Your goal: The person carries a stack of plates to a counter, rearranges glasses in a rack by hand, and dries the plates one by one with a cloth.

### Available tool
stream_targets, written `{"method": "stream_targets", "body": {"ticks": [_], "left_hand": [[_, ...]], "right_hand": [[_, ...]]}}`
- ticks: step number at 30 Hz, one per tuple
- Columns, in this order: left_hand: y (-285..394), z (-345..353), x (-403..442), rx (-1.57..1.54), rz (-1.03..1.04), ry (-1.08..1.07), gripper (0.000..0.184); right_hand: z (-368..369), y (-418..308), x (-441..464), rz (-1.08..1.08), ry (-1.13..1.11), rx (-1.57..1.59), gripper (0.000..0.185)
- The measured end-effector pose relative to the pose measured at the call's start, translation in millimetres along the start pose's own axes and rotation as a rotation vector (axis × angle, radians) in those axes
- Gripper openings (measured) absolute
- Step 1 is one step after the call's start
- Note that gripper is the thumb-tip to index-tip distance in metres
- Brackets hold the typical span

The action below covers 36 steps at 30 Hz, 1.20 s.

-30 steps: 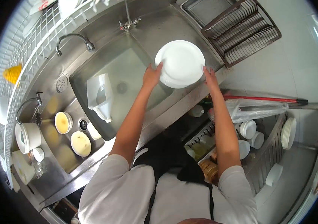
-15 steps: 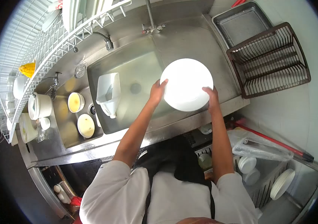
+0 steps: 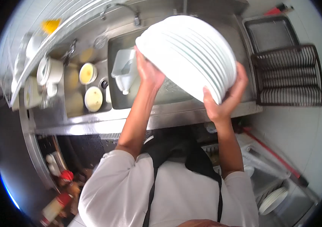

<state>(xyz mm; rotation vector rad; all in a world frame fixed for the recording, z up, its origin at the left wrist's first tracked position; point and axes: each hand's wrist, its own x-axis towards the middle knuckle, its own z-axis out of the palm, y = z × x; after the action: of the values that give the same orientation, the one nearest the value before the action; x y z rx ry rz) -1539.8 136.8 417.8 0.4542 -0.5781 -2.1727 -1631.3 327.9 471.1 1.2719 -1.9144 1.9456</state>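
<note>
One big stack of white plates (image 3: 183, 56) is held, tilted, between two hands, over the big sink basin (image 3: 164, 101). Its near left side is held by the left hand (image 3: 150, 73), some of which is hidden. Its right end is clamped by the right hand (image 3: 227, 96), with the thumb on the near side and the fingers around the edge. Many rims can be seen, but the plates cannot be counted for sure. Two sink basins are seen: the big one, with water, is under the grip, and the small basin (image 3: 74, 111) is left of it. One brown dish rack (image 3: 289, 77) and one metal tray (image 3: 271, 34) are seen right of the grip. One white container (image 3: 123, 62) is seen in the big basin, just left of the left hand. Two round tubs (image 3: 88, 73) are seen farther left, in the small basin.
</note>
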Motion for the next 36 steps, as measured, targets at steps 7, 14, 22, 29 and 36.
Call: {"method": "stream_targets", "body": {"ticks": [7, 14, 22, 29, 36], "left_hand": [[75.3, 49.2, -52.2, 0.125, 0.234, -0.064, 0.071], [145.3, 64.8, -106.6, 0.147, 0.447, -0.128, 0.063], [251.8, 29.5, -152.8, 0.164, 0.499, -0.123, 0.087], [353.2, -43.0, -166.8, 0.082, 0.517, -0.213, 0.073], [391.6, -68.8, -181.8, -0.012, 0.706, -0.111, 0.069]], "right_hand": [[-4.3, -57.5, 2.6, -0.366, 0.004, 0.025, 0.097], [7.6, -102.6, -4.6, -0.367, 0.002, 0.001, 0.095], [78.1, -142.9, -31.5, -0.313, -0.029, 0.172, 0.092], [165.7, -162.3, -53.5, -0.274, -0.098, 0.246, 0.089], [212.6, -162.2, -60.2, -0.246, -0.195, 0.339, 0.086]]}}
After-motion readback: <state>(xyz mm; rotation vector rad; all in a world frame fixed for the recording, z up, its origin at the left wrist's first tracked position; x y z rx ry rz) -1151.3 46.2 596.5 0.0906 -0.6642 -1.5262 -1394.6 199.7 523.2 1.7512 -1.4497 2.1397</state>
